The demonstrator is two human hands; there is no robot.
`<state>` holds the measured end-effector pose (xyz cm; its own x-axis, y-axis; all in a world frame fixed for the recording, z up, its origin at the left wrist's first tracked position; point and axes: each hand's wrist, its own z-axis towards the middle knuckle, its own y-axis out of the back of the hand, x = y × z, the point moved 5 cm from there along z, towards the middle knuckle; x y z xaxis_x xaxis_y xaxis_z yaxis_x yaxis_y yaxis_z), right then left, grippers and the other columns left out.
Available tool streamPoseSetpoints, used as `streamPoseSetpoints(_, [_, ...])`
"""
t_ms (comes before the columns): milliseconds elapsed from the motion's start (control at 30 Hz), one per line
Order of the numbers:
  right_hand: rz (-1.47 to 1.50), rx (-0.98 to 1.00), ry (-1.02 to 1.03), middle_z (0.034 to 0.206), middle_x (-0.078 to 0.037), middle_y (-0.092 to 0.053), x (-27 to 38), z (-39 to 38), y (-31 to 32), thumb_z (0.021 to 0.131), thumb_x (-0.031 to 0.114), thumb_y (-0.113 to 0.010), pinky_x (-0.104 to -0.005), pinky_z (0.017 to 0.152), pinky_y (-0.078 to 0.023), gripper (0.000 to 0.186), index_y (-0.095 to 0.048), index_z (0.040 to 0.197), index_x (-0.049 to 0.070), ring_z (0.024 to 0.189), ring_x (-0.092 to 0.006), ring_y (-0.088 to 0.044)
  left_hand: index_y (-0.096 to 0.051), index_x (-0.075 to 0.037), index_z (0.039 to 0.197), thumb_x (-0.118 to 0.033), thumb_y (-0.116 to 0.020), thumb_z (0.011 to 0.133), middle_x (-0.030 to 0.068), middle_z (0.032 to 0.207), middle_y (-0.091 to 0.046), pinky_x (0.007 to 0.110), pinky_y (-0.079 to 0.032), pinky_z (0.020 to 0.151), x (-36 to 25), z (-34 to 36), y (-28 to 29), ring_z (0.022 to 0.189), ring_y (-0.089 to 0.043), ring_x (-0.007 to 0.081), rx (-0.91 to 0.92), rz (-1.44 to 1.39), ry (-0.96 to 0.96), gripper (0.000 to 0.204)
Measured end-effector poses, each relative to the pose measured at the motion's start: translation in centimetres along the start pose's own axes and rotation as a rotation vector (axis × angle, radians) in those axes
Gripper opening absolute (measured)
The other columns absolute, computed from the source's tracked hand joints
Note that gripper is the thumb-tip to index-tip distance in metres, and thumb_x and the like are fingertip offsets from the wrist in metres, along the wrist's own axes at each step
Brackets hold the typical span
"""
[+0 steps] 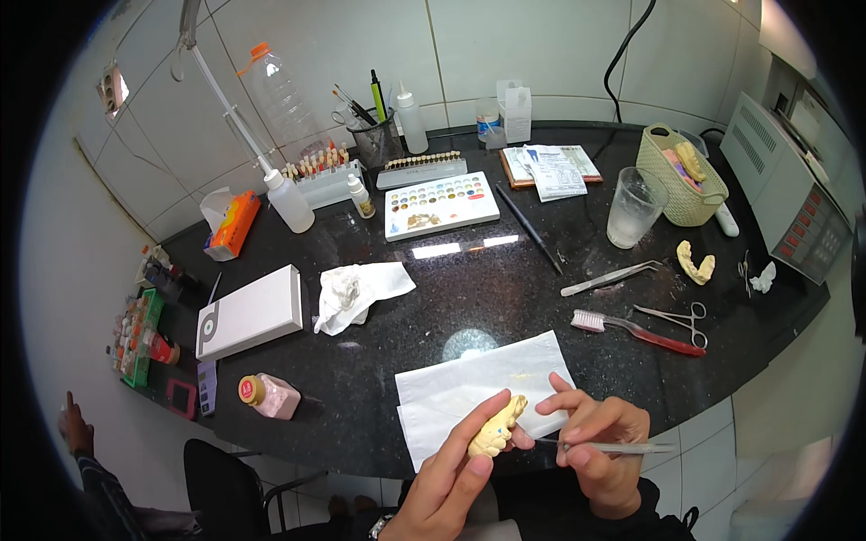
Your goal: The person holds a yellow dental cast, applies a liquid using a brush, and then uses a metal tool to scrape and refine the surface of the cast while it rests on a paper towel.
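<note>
My left hand (pixel 460 478) grips a pale yellow dental cast (pixel 492 428) with small blue marks, held low in the picture above a white paper sheet (pixel 442 392). My right hand (pixel 600 451), just to the right, pinches a slim metal instrument (pixel 636 448) whose thin tip points left toward the cast; I cannot tell whether it touches it. Beyond them on the black counter (pixel 415 307) lie tweezers (pixel 595 281), a red-handled toothbrush (pixel 645 336), forceps (pixel 677 320) and a U-shaped cast (pixel 696 266).
A paint palette (pixel 441 206), bottles (pixel 289 200), crumpled tissue (pixel 361 293), white box (pixel 248 314), pink jar (pixel 275 397), glass (pixel 636 207), basket (pixel 681 176) and grey machine (pixel 794 207) surround the workspace. Another person's hand (pixel 74 424) is at far left beside a black chair (pixel 216 478).
</note>
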<state>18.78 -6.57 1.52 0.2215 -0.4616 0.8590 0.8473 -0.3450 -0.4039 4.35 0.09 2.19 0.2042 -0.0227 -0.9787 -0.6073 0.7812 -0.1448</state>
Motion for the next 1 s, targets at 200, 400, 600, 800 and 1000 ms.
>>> streamPoseSetpoints(200, [-0.178,-0.001,0.029,0.057,-0.006,-0.063,0.2,0.1,-1.7,0.075,0.012,-0.069,-0.0523,0.111,-0.019,0.011,-0.059,0.075,0.007,0.096,-0.0327,-0.065,-0.028,0.007,0.139,-0.02,-0.034,0.1,0.0173,0.137,-0.04,0.032,-0.028,0.105,-0.9,0.0,0.2,0.125,-0.04,0.0236,-0.025,0.229,-0.074,0.049])
streamPoseSetpoints(400, [-0.126,0.107,0.064,0.085,-0.015,-0.07,-0.5,0.3,-1.5,0.076,0.002,-0.07,-0.0567,0.109,-0.02,0.009,-0.064,0.082,0.004,0.104,-0.0331,-0.062,-0.028,0.008,0.138,-0.021,-0.033,0.1,0.0178,0.14,-0.036,0.033,-0.027,0.106,-0.4,0.0,0.1,0.128,-0.037,0.0247,-0.032,0.113,-0.024,0.048])
streamPoseSetpoints(600, [-0.171,0.116,0.105,0.085,-0.015,-0.07,-1.0,0.5,-1.4,0.077,0.003,-0.07,-0.0584,0.108,-0.021,0.009,-0.065,0.085,0.003,0.102,-0.0315,-0.063,-0.029,0.007,0.138,-0.024,-0.033,0.1,0.0166,0.136,-0.04,0.031,-0.031,0.104,-0.1,0.2,0.1,0.123,-0.042,0.023,-0.043,0.057,0.019,0.049])
streamPoseSetpoints(800, [-0.23,0.072,0.105,0.072,-0.013,-0.069,-0.9,0.7,-1.7,0.075,0.007,-0.071,-0.0579,0.107,-0.023,0.008,-0.065,0.079,0.003,0.095,-0.0315,-0.066,-0.031,0.006,0.138,-0.025,-0.034,0.101,0.0171,0.133,-0.043,0.031,-0.031,0.103,-0.2,0.3,0.3,0.121,-0.044,0.0224,-0.066,0.113,0.01,0.049])
streamPoseSetpoints(1000, [-0.23,0.07,0.085,0.068,-0.013,-0.069,-0.9,1.0,-1.7,0.074,0.007,-0.072,-0.057,0.108,-0.022,0.008,-0.066,0.076,0.004,0.093,-0.0316,-0.067,-0.031,0.006,0.138,-0.026,-0.035,0.1,0.0163,0.132,-0.043,0.03,-0.033,0.102,0.1,0.2,0.4,0.12,-0.045,0.0209,-0.073,0.006,0.066,0.049])
